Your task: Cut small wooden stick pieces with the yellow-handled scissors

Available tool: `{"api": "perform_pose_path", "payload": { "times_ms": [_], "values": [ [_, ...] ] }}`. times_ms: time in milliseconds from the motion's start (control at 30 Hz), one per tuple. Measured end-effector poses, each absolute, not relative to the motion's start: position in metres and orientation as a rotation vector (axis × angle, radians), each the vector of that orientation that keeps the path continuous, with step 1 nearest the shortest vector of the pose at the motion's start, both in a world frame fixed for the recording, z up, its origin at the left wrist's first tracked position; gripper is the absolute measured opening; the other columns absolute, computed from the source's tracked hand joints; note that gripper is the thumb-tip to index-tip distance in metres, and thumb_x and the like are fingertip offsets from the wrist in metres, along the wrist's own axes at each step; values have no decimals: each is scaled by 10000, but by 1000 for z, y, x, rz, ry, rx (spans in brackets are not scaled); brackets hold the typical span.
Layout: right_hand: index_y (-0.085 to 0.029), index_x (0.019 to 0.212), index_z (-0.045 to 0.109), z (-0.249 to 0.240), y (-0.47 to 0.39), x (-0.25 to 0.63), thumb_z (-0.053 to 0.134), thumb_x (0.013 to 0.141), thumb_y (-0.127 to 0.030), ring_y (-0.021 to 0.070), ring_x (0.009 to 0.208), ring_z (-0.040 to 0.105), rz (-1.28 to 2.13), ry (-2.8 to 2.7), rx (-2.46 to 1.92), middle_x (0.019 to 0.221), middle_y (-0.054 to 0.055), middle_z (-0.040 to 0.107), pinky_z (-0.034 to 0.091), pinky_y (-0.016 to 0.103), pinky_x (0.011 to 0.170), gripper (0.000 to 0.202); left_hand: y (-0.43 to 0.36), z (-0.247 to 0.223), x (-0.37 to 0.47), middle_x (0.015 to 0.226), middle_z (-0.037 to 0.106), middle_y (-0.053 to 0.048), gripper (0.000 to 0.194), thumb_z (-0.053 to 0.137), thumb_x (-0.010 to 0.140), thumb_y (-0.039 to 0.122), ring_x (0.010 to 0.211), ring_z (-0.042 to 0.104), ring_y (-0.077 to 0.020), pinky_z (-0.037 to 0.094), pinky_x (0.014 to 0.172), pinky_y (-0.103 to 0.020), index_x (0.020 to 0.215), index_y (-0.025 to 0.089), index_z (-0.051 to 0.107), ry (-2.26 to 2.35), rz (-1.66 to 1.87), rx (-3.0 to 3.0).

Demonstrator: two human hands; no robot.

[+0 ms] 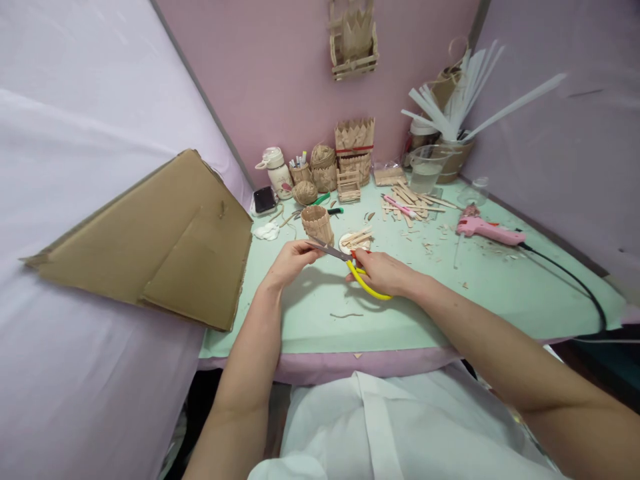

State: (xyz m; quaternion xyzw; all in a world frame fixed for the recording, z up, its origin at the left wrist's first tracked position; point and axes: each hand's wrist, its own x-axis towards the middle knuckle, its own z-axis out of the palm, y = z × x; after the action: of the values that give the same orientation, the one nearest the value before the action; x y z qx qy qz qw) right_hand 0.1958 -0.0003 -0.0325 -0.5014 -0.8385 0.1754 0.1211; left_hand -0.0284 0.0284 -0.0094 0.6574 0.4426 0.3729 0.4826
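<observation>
My right hand (383,272) is closed round the handles of a pair of scissors (370,289) with a yellow loop and a bit of red. Their grey blades point left, toward my left hand (295,261). The fingers of that hand are pinched together at the blade tips; what lies between them is too small to make out. Just behind the blades a small round cup covered in wooden pieces (317,225) stands on the table. Beside it is a round white dish (345,241) with thin wooden strips. A short piece of twine (346,315) lies in front of my hands.
On the right a pink hot glue gun (490,231) trails a black cable. Wooden sticks (413,203) and a pink cutter (399,206) lie behind. Twine balls (305,193), a white bottle (277,175) and a clear cup (427,175) line the back. Cardboard (150,247) leans at left.
</observation>
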Motion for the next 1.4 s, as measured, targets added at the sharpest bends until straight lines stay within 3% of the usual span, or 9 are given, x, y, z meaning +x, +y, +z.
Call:
{"api": "perform_pose_path", "payload": {
  "times_ms": [300, 500, 700, 867, 1100, 1300, 1400],
  "values": [
    [-216, 1011, 454, -26, -3, 194, 547, 731, -612, 226, 766, 598, 502, -2398, -1505, 934, 73, 633, 330, 265, 574, 494, 24, -13, -18, 680, 603, -4, 180, 648, 614, 233, 592, 417, -79, 317, 554, -231, 764, 153, 706, 1043, 961, 1527],
    [-203, 954, 460, -25, -4, 196, 486, 802, -550, 215, 738, 595, 508, -2455, -1425, 840, 61, 635, 330, 261, 564, 380, 26, -14, -21, 609, 549, 13, 172, 649, 611, 211, 570, 402, -70, 306, 544, -224, 756, 136, 704, 1006, 913, 1507],
    [-214, 937, 472, -27, -3, 200, 499, 811, -486, 209, 748, 600, 535, -2489, -1388, 879, 70, 666, 341, 256, 576, 301, 29, -12, -30, 616, 579, 6, 203, 625, 572, 164, 576, 436, -77, 318, 559, -222, 748, 139, 722, 1059, 804, 1514],
    [-225, 857, 473, -30, 2, 201, 485, 832, -367, 178, 712, 584, 611, -2409, -1362, 854, 44, 677, 335, 244, 569, 145, 30, -5, -37, 499, 471, 34, 153, 675, 581, 206, 483, 330, -52, 239, 485, -220, 712, 135, 708, 1087, 847, 1355],
    [-220, 770, 449, -38, 12, 195, 537, 767, -483, 135, 600, 473, 708, -1983, -1387, 685, -23, 546, 335, 246, 545, 278, 29, -15, -23, 670, 599, -15, 260, 773, 555, 305, 611, 479, -78, 362, 598, -234, 744, 144, 696, 1024, 900, 1229],
    [-213, 905, 440, -38, 8, 191, 617, 713, -408, 141, 749, 538, 973, -1734, -1021, 937, 17, 611, 411, 277, 664, 326, 22, -21, -8, 690, 615, -19, 261, 757, 576, 287, 613, 495, -78, 370, 611, -229, 777, 133, 692, 1002, 749, 1244],
    [-216, 918, 415, -36, 4, 190, 618, 717, -406, 138, 724, 533, 1048, -1715, -935, 993, 39, 620, 416, 285, 650, 344, 19, -21, -1, 662, 585, 6, 261, 758, 581, 271, 577, 491, -63, 357, 574, -208, 778, 139, 648, 976, 718, 1219]
  ]
}}
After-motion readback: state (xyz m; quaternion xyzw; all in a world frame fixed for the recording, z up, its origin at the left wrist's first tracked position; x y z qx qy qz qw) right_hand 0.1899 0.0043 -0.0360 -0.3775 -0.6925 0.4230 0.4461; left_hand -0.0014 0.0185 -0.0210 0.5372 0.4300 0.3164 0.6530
